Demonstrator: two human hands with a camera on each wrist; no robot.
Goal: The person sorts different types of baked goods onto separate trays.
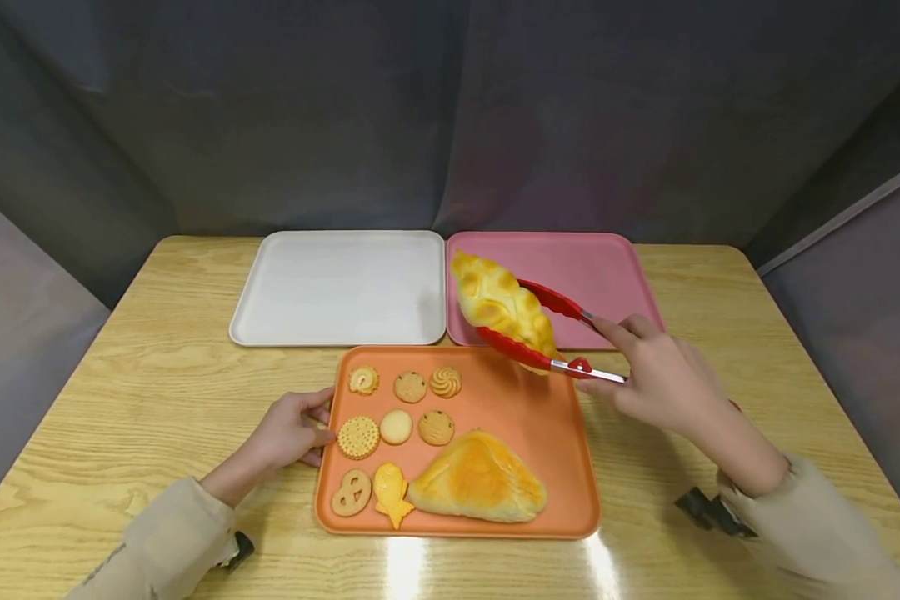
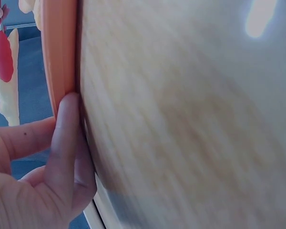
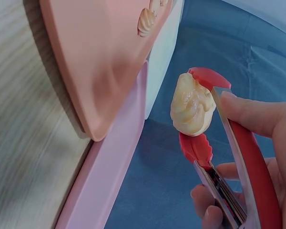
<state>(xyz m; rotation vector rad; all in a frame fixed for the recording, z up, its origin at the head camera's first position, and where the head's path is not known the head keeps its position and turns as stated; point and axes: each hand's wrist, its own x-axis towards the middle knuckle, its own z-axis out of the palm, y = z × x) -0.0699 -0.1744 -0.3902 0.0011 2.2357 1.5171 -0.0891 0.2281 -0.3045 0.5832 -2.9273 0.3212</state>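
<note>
My right hand grips red-tipped metal tongs. Between the tongs' red ends is a braided golden bread, held up over the boundary of the pink tray and the orange tray. In the right wrist view the bread appears end-on, pinched by both tips. At the orange tray's left side, my left hand rests its fingertips against the outer edge, as the left wrist view shows with the hand close up. A large triangular pastry lies on the orange tray.
Round cookies of several kinds, a pretzel-shaped cookie and a fish-shaped cookie fill the orange tray's left part. A white tray stands behind, left of the pink one. Dark cloth walls the wooden table's back.
</note>
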